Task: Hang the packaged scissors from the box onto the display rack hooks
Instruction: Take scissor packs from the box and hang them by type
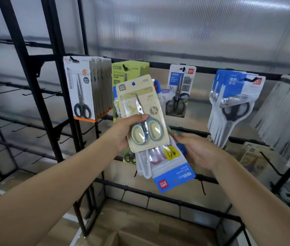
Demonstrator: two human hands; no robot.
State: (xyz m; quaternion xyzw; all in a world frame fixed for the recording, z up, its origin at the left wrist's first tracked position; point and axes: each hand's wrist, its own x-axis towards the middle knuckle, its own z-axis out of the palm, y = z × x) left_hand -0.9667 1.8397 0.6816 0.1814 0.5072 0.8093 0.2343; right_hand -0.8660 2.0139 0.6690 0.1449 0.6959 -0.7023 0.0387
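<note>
My left hand (127,132) grips a stack of scissors packs in front of the display rack. On top is a beige pack (144,103) with blue-handled scissors, my thumb across its middle. Under it lie several packs, one upside down with a blue header (173,178). My right hand (196,150) holds the right side of the lower packs, fingers curled round their edge. Behind my hands, packs fill the top row of hooks: white and orange (80,89), green (130,71), a blue "HOME" pack (179,89) and a blue and white bunch (233,103). The cardboard box (140,235) sits open at the bottom.
Black rack bars (158,192) run across below my hands with bare hooks (203,188). The rack section at left (25,93) has several bare hooks. More packs hang at the far right (286,110). A translucent ribbed panel backs the rack.
</note>
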